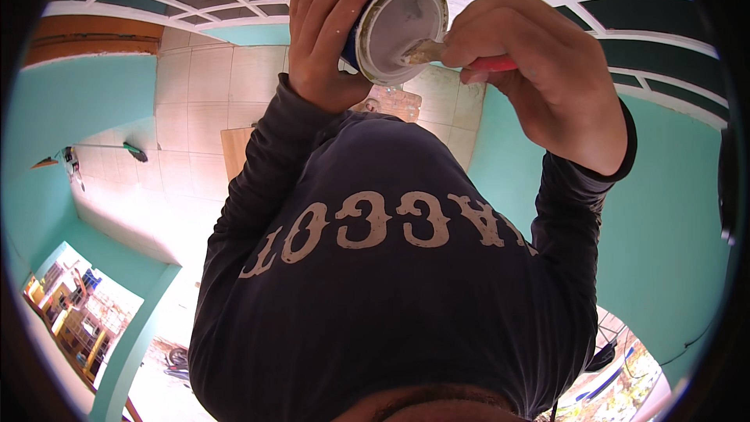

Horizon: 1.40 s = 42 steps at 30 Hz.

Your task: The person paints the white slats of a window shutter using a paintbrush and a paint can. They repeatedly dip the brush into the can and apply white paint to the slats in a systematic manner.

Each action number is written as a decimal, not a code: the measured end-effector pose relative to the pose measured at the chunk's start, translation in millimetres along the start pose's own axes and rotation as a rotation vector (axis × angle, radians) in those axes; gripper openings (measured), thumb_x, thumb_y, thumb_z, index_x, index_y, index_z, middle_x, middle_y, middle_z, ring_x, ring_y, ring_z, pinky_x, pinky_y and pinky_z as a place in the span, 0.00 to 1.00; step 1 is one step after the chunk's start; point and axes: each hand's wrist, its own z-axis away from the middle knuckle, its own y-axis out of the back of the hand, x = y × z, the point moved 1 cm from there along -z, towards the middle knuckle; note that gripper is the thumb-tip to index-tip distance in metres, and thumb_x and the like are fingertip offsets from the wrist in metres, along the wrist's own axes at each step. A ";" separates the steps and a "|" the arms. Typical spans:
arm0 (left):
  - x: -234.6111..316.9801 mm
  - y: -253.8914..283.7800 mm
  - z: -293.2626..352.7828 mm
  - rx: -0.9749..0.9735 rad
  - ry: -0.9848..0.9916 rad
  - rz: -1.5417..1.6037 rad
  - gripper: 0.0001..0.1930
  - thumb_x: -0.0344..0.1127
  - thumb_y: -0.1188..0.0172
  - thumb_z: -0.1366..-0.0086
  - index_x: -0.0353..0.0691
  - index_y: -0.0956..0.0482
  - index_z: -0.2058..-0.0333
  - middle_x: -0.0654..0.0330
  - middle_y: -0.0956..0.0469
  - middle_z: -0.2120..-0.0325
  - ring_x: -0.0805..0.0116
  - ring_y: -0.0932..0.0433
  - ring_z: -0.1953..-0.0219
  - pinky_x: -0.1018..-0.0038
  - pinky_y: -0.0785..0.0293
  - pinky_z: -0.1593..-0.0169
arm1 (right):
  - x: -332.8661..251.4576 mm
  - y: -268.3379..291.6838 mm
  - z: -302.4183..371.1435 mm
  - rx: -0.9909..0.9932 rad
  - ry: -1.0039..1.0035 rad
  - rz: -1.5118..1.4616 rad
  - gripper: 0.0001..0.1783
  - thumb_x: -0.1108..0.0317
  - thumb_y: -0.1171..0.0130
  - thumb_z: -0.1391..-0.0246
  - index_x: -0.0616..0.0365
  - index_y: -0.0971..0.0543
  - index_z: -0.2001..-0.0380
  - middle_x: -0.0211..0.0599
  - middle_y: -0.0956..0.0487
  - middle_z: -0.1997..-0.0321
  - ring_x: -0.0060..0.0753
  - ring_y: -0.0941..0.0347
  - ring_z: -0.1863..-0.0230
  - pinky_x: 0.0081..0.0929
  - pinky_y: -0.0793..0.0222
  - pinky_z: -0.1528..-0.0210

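Observation:
My left hand (324,39) is wrapped round the side of a blue paint can (391,19), tilted so that its open mouth faces right. Pale paint coats the can's inside wall, and dried smears mark its rim. In my right hand (539,55) is a paintbrush (426,51) with a red handle, pinched close to the bristles. The brush tip reaches into the mouth of the can near the lower rim. Both hands are raised in front of my chest.
White barred window frames (656,23) stand close beyond both hands. Teal walls (664,211) rise at right and left. On the tiled floor (207,78) lie a wooden board (234,148) and a paint-marked piece (398,101). A green-headed broom (134,151) is at the left.

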 end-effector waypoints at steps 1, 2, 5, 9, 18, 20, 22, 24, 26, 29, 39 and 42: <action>1.1 0.9 0.6 0.020 0.002 -0.006 0.45 0.31 0.20 0.59 0.31 0.31 0.41 0.42 0.28 0.41 0.42 0.27 0.40 0.54 0.31 0.38 | 0.9 1.8 -3.3 -0.005 0.019 -0.006 0.16 0.87 0.34 0.59 0.64 0.21 0.64 0.40 0.20 0.64 0.36 0.21 0.62 0.26 0.23 0.64; 2.3 1.2 0.8 0.039 0.004 -0.012 0.44 0.31 0.20 0.59 0.31 0.31 0.41 0.42 0.28 0.42 0.42 0.27 0.40 0.53 0.31 0.38 | 2.6 5.9 -5.6 -0.010 0.038 -0.012 0.16 0.88 0.35 0.59 0.64 0.21 0.64 0.41 0.20 0.64 0.36 0.21 0.62 0.26 0.23 0.64; 2.2 4.9 4.0 0.050 0.017 -0.035 0.43 0.31 0.20 0.59 0.31 0.29 0.42 0.42 0.27 0.43 0.42 0.28 0.40 0.53 0.33 0.37 | 6.7 1.2 -12.1 -0.073 -0.013 -0.083 0.19 0.92 0.39 0.60 0.64 0.22 0.63 0.42 0.21 0.62 0.36 0.21 0.62 0.26 0.22 0.63; 3.5 4.6 14.8 0.100 0.068 -0.075 0.41 0.32 0.20 0.60 0.30 0.27 0.44 0.43 0.26 0.43 0.43 0.28 0.39 0.52 0.33 0.37 | 19.4 -9.6 -21.4 -0.150 -0.017 -0.091 0.22 0.94 0.41 0.61 0.64 0.22 0.61 0.42 0.21 0.61 0.37 0.21 0.61 0.28 0.22 0.63; 4.1 9.1 16.3 0.134 0.078 -0.113 0.41 0.31 0.21 0.59 0.32 0.27 0.44 0.45 0.26 0.43 0.43 0.28 0.39 0.52 0.33 0.37 | 27.2 -21.5 -35.5 -0.143 0.093 -0.047 0.19 0.90 0.36 0.60 0.62 0.22 0.62 0.41 0.21 0.62 0.40 0.20 0.62 0.26 0.22 0.63; 2.7 7.8 18.8 0.162 0.078 -0.098 0.40 0.32 0.21 0.59 0.32 0.27 0.44 0.45 0.26 0.43 0.43 0.28 0.39 0.52 0.33 0.36 | 25.0 -20.0 -34.3 -0.100 0.080 -0.010 0.18 0.89 0.36 0.57 0.63 0.23 0.62 0.40 0.20 0.62 0.38 0.20 0.62 0.25 0.23 0.62; 1.8 7.8 18.3 0.174 0.061 -0.080 0.40 0.32 0.21 0.59 0.32 0.27 0.44 0.46 0.26 0.43 0.43 0.28 0.39 0.52 0.33 0.36 | 18.1 -8.5 -29.1 -0.071 0.097 -0.095 0.18 0.89 0.36 0.56 0.64 0.23 0.61 0.39 0.20 0.62 0.36 0.20 0.63 0.23 0.24 0.61; 2.6 7.7 16.3 0.174 0.033 -0.073 0.40 0.32 0.21 0.58 0.32 0.27 0.44 0.46 0.26 0.43 0.43 0.28 0.39 0.52 0.33 0.37 | 13.2 -5.6 -26.9 -0.080 0.129 -0.148 0.17 0.88 0.36 0.55 0.64 0.24 0.61 0.37 0.19 0.62 0.30 0.20 0.63 0.22 0.25 0.60; 4.7 7.9 21.1 0.134 0.025 -0.156 0.40 0.30 0.22 0.59 0.32 0.27 0.44 0.45 0.26 0.43 0.43 0.28 0.39 0.51 0.33 0.37 | 19.2 -12.7 -29.5 -0.087 0.101 -0.124 0.17 0.88 0.35 0.55 0.63 0.24 0.61 0.36 0.19 0.62 0.30 0.21 0.63 0.23 0.25 0.60; -3.8 2.0 35.2 0.181 0.057 -0.069 0.44 0.32 0.22 0.62 0.39 0.27 0.40 0.50 0.27 0.41 0.46 0.31 0.36 0.47 0.43 0.33 | 21.0 -15.6 -24.4 -0.087 -0.031 -0.097 0.16 0.87 0.35 0.54 0.62 0.24 0.62 0.35 0.20 0.63 0.30 0.22 0.64 0.23 0.26 0.59; 9.6 13.7 19.6 0.152 0.036 -0.111 0.42 0.33 0.21 0.57 0.32 0.30 0.42 0.45 0.27 0.42 0.43 0.28 0.39 0.51 0.32 0.37 | 6.6 -1.1 -22.2 -0.039 0.027 -0.079 0.14 0.83 0.34 0.51 0.61 0.23 0.61 0.37 0.20 0.64 0.31 0.21 0.66 0.23 0.25 0.62; 5.0 15.7 27.5 0.144 0.031 -0.113 0.43 0.33 0.21 0.59 0.34 0.29 0.42 0.46 0.27 0.42 0.43 0.29 0.38 0.50 0.36 0.35 | 1.8 -7.5 -25.8 -0.103 0.047 -0.056 0.16 0.87 0.35 0.54 0.62 0.24 0.62 0.36 0.20 0.63 0.31 0.21 0.64 0.23 0.24 0.59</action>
